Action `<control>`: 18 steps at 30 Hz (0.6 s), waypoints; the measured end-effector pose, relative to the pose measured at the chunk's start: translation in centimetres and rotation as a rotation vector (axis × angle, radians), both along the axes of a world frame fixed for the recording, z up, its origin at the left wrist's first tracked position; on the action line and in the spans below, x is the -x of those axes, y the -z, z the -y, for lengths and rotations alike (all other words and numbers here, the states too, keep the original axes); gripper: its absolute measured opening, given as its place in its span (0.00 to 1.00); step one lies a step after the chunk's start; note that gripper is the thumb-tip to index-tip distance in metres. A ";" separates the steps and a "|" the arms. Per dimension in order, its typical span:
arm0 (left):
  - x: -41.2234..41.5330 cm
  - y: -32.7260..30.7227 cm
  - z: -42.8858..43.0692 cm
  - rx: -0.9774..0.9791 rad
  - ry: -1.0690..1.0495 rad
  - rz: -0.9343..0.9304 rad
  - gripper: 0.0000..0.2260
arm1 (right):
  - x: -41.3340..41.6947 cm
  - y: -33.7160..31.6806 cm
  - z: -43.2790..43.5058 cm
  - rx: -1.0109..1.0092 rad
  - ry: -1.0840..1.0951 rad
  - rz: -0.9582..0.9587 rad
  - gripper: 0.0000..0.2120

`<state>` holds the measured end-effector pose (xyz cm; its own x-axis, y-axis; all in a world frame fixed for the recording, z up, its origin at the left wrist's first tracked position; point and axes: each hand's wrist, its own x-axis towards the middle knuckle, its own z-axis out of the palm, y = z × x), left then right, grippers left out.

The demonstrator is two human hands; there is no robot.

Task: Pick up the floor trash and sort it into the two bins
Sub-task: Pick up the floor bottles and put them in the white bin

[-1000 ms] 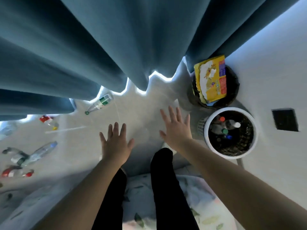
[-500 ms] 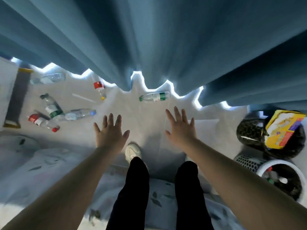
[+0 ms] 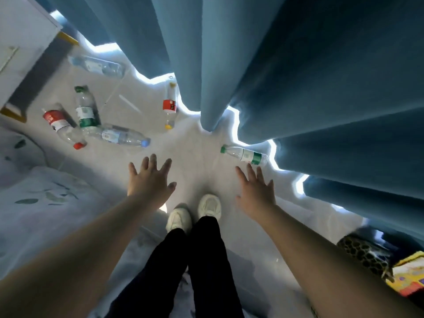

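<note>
There is just the one view, from the person's head, tilted steeply down past both outstretched arms to the shoes (image 3: 194,212) and the floor (image 3: 197,143). The wide lens bends the curtain (image 3: 298,76) overhead; the floor lies a standing height below.

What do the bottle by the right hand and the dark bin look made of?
The green-capped bottle looks like clear thin plastic: the floor shows through it, with a glossy green-and-white label. The dark bin at the right edge seems to be perforated metal or plastic mesh, going by its honeycomb holes; blur leaves that open. Both hands are empty.
</note>
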<state>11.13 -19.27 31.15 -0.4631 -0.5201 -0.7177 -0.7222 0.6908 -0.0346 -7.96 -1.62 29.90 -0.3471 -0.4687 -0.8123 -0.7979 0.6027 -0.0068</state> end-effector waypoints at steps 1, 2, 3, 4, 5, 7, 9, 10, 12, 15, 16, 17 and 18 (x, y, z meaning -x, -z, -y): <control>0.1 1.3 0.7 0.000 -0.003 0.004 0.31 | 0.4 1.3 0.7 -0.010 -0.011 -0.001 0.37; 0.3 2.8 1.3 0.004 -0.018 0.003 0.31 | 0.7 2.6 1.3 -0.018 -0.024 -0.002 0.37; 0.5 4.3 2.0 0.011 -0.043 0.000 0.31 | 1.0 4.0 1.8 -0.027 -0.042 -0.005 0.38; 0.7 5.9 2.7 0.016 -0.065 0.000 0.31 | 1.4 5.4 2.4 -0.039 -0.067 -0.008 0.38; 1.0 7.5 3.4 0.015 -0.074 0.002 0.30 | 1.7 6.8 3.1 -0.053 -0.095 -0.012 0.38; 1.2 10.9 4.6 0.011 -0.070 -0.003 0.30 | 2.1 9.9 4.3 -0.080 -0.142 -0.025 0.38; 1.5 14.7 6.1 0.032 -0.032 -0.021 0.30 | 2.6 13.4 5.5 -0.092 -0.166 -0.052 0.38; 1.5 16.7 6.7 0.047 -0.014 -0.027 0.30 | 2.7 15.2 6.0 -0.100 -0.176 -0.065 0.38; 1.5 20.2 7.8 0.067 -0.006 -0.029 0.30 | 3.0 18.8 6.9 -0.117 -0.178 -0.085 0.38; 1.2 25.2 8.3 0.078 -0.021 -0.013 0.30 | 3.3 23.6 7.9 -0.122 -0.155 -0.105 0.38; 1.1 26.7 8.5 0.081 -0.019 -0.013 0.30 | 3.4 25.0 8.2 -0.116 -0.153 -0.115 0.39; 1.1 28.1 8.7 0.083 -0.021 -0.021 0.30 | 3.5 26.3 8.4 -0.109 -0.153 -0.126 0.39; 1.3 29.4 8.9 0.082 -0.030 -0.033 0.30 | 3.5 27.5 8.5 -0.100 -0.152 -0.136 0.39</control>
